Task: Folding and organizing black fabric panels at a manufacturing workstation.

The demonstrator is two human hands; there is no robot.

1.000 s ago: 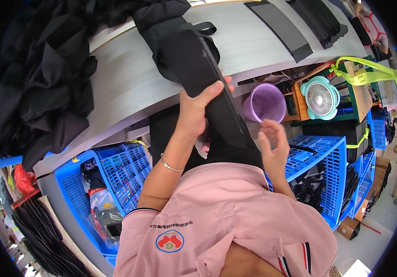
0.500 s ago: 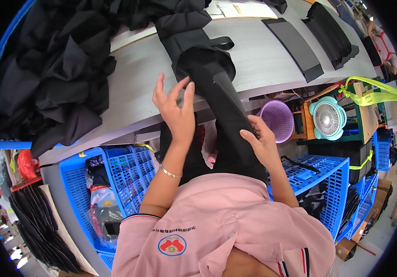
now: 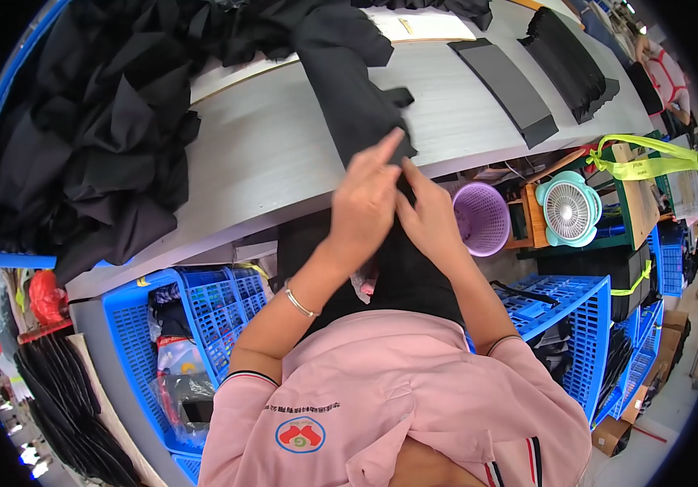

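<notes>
On the table (image 3: 260, 138), black cloth (image 3: 345, 89), near end at both half-curled hands (image 3: 365, 203) (image 3: 430, 217), grip unclear.

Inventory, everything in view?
Table: 1, grey, across top
Cloth piece: 1, black, centre of table
Cloth heap: 1, black, left
Flat strip: 1, dark grey, table's right
Strip stack: 1, black, beside flat strip
Perforated basket: 1, purple, right of centre
Fan: 1, white-turquoise, right of basket
Straps: at least 2, yellow-green, right
Crates: several, blue, lower left and right
Bag: 1, red, far left
Shirt: 1, pink, worn
Left hand: 1, bare, at cloth piece
Right hand: 1, bare, beside left hand
</notes>
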